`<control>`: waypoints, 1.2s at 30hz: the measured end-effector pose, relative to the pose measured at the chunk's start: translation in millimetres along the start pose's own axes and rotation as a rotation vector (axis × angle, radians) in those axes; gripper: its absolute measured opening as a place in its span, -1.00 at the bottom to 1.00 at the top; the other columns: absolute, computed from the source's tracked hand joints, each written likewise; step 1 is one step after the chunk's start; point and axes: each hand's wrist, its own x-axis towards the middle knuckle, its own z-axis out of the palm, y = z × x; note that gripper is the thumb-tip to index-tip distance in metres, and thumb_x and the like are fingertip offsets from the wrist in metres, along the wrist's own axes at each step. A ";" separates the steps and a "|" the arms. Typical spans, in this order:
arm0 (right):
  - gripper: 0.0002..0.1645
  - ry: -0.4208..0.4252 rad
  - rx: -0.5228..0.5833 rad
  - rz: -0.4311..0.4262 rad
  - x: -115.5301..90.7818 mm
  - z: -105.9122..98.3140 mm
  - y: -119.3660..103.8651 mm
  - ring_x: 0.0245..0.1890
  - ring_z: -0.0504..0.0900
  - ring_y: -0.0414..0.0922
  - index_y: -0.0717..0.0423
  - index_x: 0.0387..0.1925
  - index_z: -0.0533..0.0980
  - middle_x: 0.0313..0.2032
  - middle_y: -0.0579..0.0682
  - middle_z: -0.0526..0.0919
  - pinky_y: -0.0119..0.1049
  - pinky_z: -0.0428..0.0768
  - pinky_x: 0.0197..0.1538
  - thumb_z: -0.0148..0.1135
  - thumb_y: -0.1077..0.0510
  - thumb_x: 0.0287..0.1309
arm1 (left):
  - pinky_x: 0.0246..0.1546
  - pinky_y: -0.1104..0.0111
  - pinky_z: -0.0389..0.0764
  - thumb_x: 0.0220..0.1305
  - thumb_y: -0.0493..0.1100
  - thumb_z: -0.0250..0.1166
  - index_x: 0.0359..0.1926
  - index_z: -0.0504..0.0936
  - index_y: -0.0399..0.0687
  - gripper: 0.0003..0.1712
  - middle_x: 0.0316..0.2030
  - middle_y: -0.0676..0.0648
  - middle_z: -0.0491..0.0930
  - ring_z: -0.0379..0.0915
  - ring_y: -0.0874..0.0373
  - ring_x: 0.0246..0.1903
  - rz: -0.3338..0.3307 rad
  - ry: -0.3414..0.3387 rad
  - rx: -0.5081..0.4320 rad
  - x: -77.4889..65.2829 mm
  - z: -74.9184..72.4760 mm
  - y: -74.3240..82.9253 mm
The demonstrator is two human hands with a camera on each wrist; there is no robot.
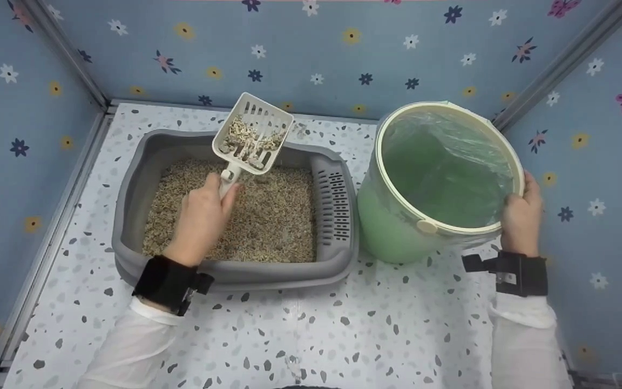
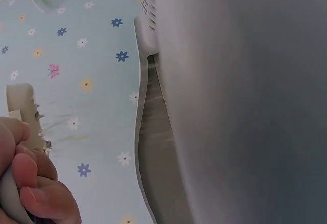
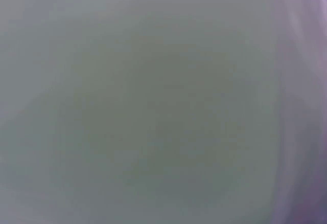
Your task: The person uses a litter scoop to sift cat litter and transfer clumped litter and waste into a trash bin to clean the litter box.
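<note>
My left hand (image 1: 200, 219) grips the handle of a cream slotted litter scoop (image 1: 255, 102), held above a grey litter box (image 1: 235, 275). Clumps of litter (image 1: 249, 143) lie in the scoop's basket. In the left wrist view, curled fingers (image 2: 38, 183) wrap the handle, and the scoop (image 2: 20, 96) shows edge-on with bits along its side. My right hand (image 1: 521, 213) holds the cream rim of a green trash bin (image 1: 397, 227), which leans to one side. A clear plastic bag (image 1: 467, 146) lines the bin. The right wrist view is a pale green blur.
Brown granular litter (image 1: 273, 227) covers the box floor. The box's perforated end (image 1: 335, 205) stands close beside the bin. Speckled white tabletop (image 1: 311, 335) lies under both. Blue flowered panels (image 1: 332, 54) enclose the back and sides.
</note>
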 end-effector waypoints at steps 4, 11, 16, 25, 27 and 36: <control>-0.20 -0.001 0.002 0.002 0.2 0.2 -0.1 0.43 0.02 -0.12 0.02 0.47 -0.16 0.47 -0.04 -0.07 -0.31 0.10 0.40 -0.45 0.45 0.21 | -0.79 0.31 0.40 0.40 -0.04 0.06 -0.26 0.40 -0.34 -0.64 -0.68 -0.12 0.44 0.33 0.06 -0.79 0.067 0.028 0.103 0.1 -5.8 -5.5; -0.20 -0.002 -0.002 -0.002 0.0 -0.2 -0.2 0.43 0.00 -0.12 0.02 0.47 -0.15 0.47 -0.04 -0.07 -0.30 0.10 0.40 -0.44 0.46 0.20 | -0.88 0.34 0.22 0.38 -0.04 0.11 -0.31 0.35 -0.27 -0.67 -0.78 -0.06 0.33 0.19 0.09 -0.86 0.213 0.134 0.275 -1.1 -12.0 -15.7; -0.22 -0.004 -0.033 -0.003 -0.4 -0.3 -0.4 0.43 0.00 -0.11 -0.01 0.47 -0.14 0.47 -0.05 -0.07 -0.24 0.10 0.41 -0.46 0.43 0.22 | -0.90 0.35 0.18 0.38 -0.09 0.11 -0.38 0.32 -0.24 -0.69 -0.76 -0.07 0.32 0.15 0.11 -0.87 0.293 0.179 0.368 -1.5 -14.1 -18.9; -0.19 -0.003 -0.024 0.009 -0.2 0.1 -2.5 0.43 0.01 -0.11 0.01 0.47 -0.16 0.47 -0.05 -0.09 -0.28 0.12 0.40 -0.43 0.45 0.20 | -0.90 0.35 0.20 0.33 -0.08 0.17 -0.37 0.35 -0.27 -0.67 -0.77 -0.08 0.34 0.19 0.09 -0.87 0.280 0.092 0.393 -2.7 -16.5 -17.5; -0.20 -0.001 -0.029 0.011 -0.2 0.2 -2.8 0.42 0.04 -0.10 0.02 0.47 -0.16 0.47 -0.04 -0.08 -0.28 0.13 0.40 -0.42 0.45 0.20 | -0.89 0.35 0.21 0.33 -0.07 0.18 -0.35 0.36 -0.29 -0.67 -0.77 -0.08 0.35 0.22 0.08 -0.87 0.261 0.056 0.378 -3.5 -17.4 -16.4; -0.19 0.006 -0.033 0.016 0.8 -0.2 -2.3 0.41 0.06 -0.10 0.04 0.47 -0.17 0.47 -0.04 -0.08 -0.31 0.13 0.39 -0.41 0.45 0.19 | -0.81 0.37 0.34 0.35 -0.05 0.14 -0.24 0.47 -0.34 -0.65 -0.65 -0.10 0.44 0.31 0.11 -0.77 0.074 -0.158 0.144 -4.6 -24.3 -6.3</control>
